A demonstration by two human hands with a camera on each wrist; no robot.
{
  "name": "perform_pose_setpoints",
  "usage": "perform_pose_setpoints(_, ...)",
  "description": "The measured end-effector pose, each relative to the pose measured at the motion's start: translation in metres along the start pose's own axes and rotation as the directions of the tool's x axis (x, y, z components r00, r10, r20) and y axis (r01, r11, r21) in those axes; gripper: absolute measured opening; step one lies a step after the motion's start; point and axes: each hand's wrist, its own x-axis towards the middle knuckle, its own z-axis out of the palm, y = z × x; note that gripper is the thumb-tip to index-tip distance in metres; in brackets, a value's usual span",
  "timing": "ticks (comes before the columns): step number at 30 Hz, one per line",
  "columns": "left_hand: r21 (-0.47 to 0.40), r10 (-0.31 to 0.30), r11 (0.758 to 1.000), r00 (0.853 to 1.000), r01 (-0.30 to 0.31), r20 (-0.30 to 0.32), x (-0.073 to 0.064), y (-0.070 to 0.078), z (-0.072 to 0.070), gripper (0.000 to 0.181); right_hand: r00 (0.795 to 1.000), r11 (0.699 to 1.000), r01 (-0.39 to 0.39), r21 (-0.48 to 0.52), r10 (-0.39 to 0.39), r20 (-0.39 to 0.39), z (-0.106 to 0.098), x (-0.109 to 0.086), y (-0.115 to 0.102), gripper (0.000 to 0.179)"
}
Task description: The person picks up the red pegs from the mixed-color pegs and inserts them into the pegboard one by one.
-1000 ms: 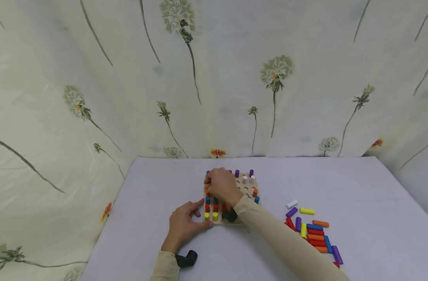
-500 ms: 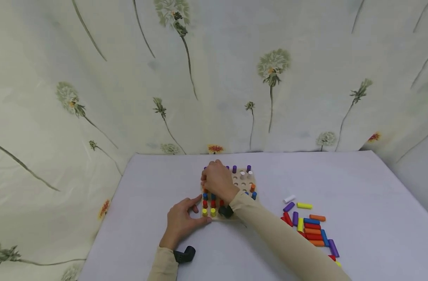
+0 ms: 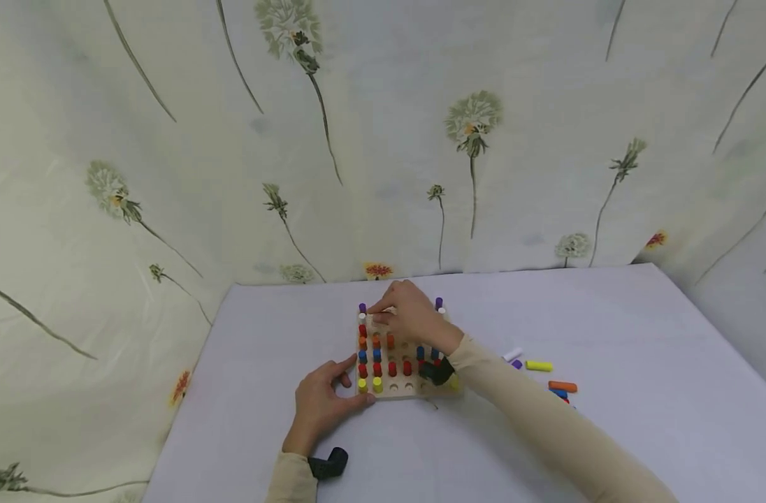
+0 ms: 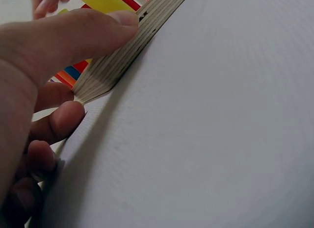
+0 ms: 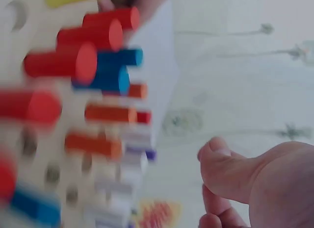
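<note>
Your table (image 3: 244,335) stretches left of the pegboard (image 3: 401,390), its far edge near the board's back; more tabletop separates the board from loose pegs (image 3: 562,386) on the right. Your left hand (image 3: 323,399) grips the near-left corner. Your right hand (image 3: 411,312), fingers loosely extended with nothing visible in them, has shifted right since a second ago, uncovering a white peg (image 3: 361,318) and red peg (image 3: 362,330).

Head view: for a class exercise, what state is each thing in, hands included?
Pegboard: flat on the table, partly filled.
Corner yellow peg: upright in the pegboard.
Loose yellow peg: lying on its side.
Loose orange peg: lying on its side.
Left hand: holding the pegboard's near left corner.
Right hand: over the pegboard, no peg visible in its grip.
</note>
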Motion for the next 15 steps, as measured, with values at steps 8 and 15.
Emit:
perform_pose_setpoints(8,0.026,-0.011,1.000,1.000,0.012,-0.013,-0.003,0.001,0.000,0.077,1.000,0.998,-0.022,-0.061,0.021,-0.008,-0.055,-0.045,0.038,0.014)
perform_pose_setpoints(15,0.007,-0.002,1.000,1.000,0.002,-0.024,-0.003,0.003,0.001,0.076,0.991,0.987,-0.112,-0.115,0.119,0.059,-0.084,-0.084,0.063,0.019)
